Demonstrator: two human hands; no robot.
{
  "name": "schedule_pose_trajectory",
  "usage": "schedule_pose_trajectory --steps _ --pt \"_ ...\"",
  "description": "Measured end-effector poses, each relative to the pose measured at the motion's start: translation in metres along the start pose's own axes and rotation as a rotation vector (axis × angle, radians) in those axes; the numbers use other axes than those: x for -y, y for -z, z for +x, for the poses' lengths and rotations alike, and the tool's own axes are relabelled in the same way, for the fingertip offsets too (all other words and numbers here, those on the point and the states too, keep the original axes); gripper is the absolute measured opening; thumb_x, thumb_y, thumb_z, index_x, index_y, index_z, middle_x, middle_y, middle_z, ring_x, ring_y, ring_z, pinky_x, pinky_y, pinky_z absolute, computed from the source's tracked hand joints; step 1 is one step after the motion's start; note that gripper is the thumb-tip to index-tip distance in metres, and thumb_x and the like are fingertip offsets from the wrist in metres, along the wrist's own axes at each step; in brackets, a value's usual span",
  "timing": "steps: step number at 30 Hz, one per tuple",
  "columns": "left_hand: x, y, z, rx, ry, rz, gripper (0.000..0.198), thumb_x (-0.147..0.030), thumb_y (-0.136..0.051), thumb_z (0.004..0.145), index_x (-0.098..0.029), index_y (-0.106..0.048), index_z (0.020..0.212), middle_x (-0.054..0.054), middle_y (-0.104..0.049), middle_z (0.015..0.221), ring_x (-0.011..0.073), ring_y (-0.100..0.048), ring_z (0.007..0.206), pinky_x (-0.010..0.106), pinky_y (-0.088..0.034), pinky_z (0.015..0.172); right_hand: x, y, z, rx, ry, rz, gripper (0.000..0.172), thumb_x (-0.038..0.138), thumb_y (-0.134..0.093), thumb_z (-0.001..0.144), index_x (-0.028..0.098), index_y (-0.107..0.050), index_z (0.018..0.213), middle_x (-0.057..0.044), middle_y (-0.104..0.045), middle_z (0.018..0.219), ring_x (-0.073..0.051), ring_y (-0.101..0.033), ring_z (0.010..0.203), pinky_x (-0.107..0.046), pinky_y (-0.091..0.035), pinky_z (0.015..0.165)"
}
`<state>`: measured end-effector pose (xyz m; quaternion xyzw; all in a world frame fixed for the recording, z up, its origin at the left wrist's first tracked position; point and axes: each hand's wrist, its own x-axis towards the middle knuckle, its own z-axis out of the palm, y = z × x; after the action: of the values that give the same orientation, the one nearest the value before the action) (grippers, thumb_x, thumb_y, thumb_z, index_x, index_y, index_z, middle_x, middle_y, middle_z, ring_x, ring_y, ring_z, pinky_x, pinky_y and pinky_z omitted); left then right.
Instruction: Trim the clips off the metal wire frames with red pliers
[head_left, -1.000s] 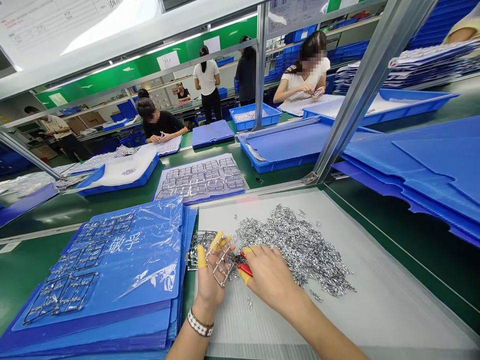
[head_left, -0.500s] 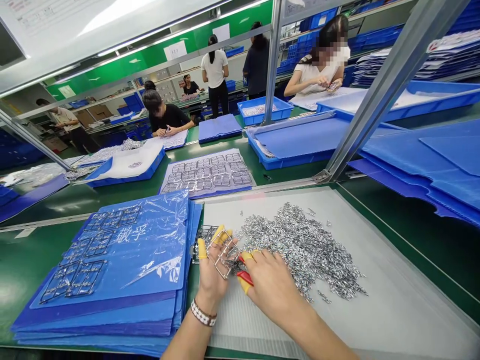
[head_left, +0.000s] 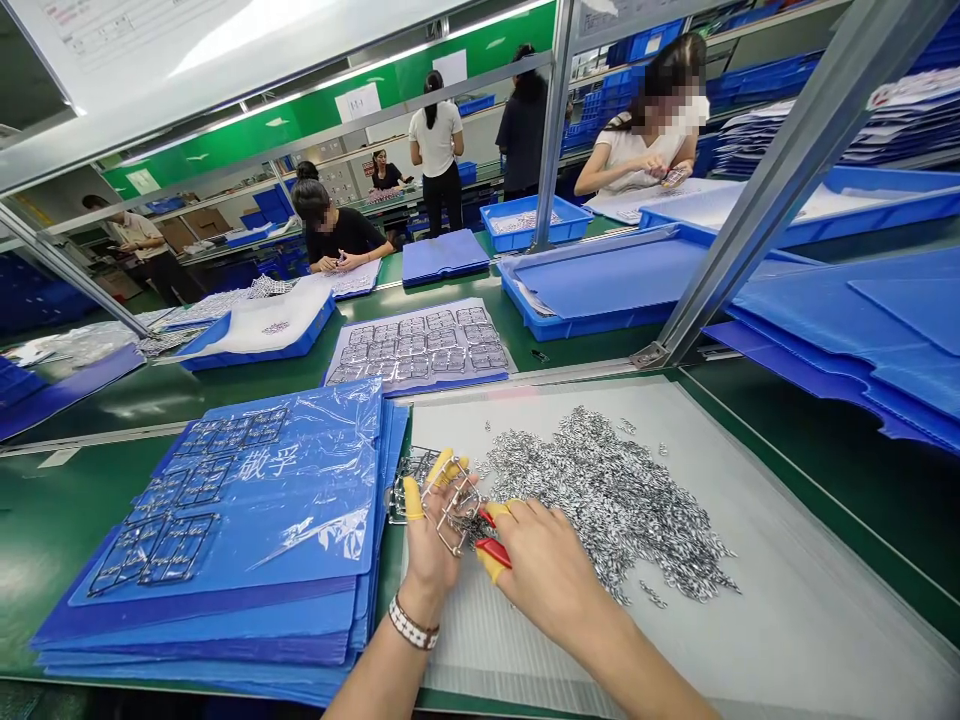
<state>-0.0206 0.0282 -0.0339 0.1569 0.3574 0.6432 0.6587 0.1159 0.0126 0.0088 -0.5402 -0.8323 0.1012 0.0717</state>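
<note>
A small metallic frame of thin bars (head_left: 448, 497) lies across the palm of my left hand (head_left: 431, 545), steadied by fingers in yellow finger cots. My right hand (head_left: 536, 560) is closed around red-handled pliers (head_left: 493, 551), their jaws at the frame's right side and partly hidden. To the right on a pale sheet (head_left: 787, 640) spreads a heap of small shiny metal pieces (head_left: 600, 500). More dark frames (head_left: 405, 480) lie just behind my left hand.
At left stands a stack of blue plastic sheets (head_left: 300, 540) with dark wire frames (head_left: 176, 550) on top. Beyond, a sheet of frames (head_left: 420, 345) and a blue tray (head_left: 592, 285) lie near a slanted metal post (head_left: 780, 190). Several people work farther back.
The whole view has shifted slightly. Both hands keep nearly the same pose, with the pliers still against the frame.
</note>
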Motion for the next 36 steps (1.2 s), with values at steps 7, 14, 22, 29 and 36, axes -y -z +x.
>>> schedule_pose_trajectory --steps 7,14,22,29,36 --pt "0.003 0.002 -0.002 0.029 -0.049 0.055 0.064 -0.066 -0.038 0.085 -0.021 -0.057 0.126 0.012 -0.057 0.13 0.0261 -0.057 0.113 0.033 -0.05 0.084 0.001 -0.002 0.001 0.0 0.022 -0.036 0.018 0.025 -0.053 0.084 0.019 -0.062 0.099 -0.008 -0.065 0.093 -0.028 -0.057 0.091 -0.04 -0.036 0.077" --pt "0.002 0.002 -0.003 0.032 -0.032 0.06 0.065 -0.067 -0.039 0.084 -0.02 -0.058 0.125 0.013 -0.058 0.128 0.0267 -0.058 0.111 0.033 -0.05 0.082 0.007 0.004 -0.001 0.006 0.016 -0.09 0.021 0.015 -0.057 0.078 0.019 -0.061 0.098 -0.008 -0.064 0.093 -0.028 -0.058 0.09 -0.039 -0.039 0.076" --pt "-0.001 -0.003 -0.007 0.037 0.004 0.048 0.064 -0.067 -0.04 0.083 -0.021 -0.059 0.124 0.012 -0.062 0.122 0.0286 -0.059 0.11 0.04 -0.045 0.093 -0.019 0.007 -0.011 -0.028 -0.028 0.007 0.018 0.024 -0.053 0.082 0.02 -0.062 0.097 -0.007 -0.065 0.09 -0.024 -0.061 0.085 -0.037 -0.045 0.075" --pt "-0.006 -0.011 -0.023 0.308 -0.059 0.348 0.055 -0.059 -0.049 0.083 -0.023 -0.063 0.121 0.011 -0.062 0.122 0.0305 -0.057 0.11 0.047 -0.034 0.103 -0.068 -0.003 -0.034 -0.296 0.082 0.293 0.042 0.034 -0.041 0.091 0.027 -0.041 0.133 -0.008 -0.057 0.125 -0.024 -0.054 0.114 -0.039 -0.046 0.092" --pt "-0.05 -0.022 -0.008 0.209 -0.568 0.964 0.047 -0.032 -0.077 0.064 -0.03 -0.069 0.11 0.013 -0.06 0.119 0.0383 -0.041 0.123 0.057 -0.007 0.111 -0.085 -0.034 -0.033 -0.242 0.187 0.41 0.047 0.036 -0.04 0.092 0.034 -0.034 0.138 -0.004 -0.052 0.135 -0.024 -0.05 0.123 -0.04 -0.045 0.099"
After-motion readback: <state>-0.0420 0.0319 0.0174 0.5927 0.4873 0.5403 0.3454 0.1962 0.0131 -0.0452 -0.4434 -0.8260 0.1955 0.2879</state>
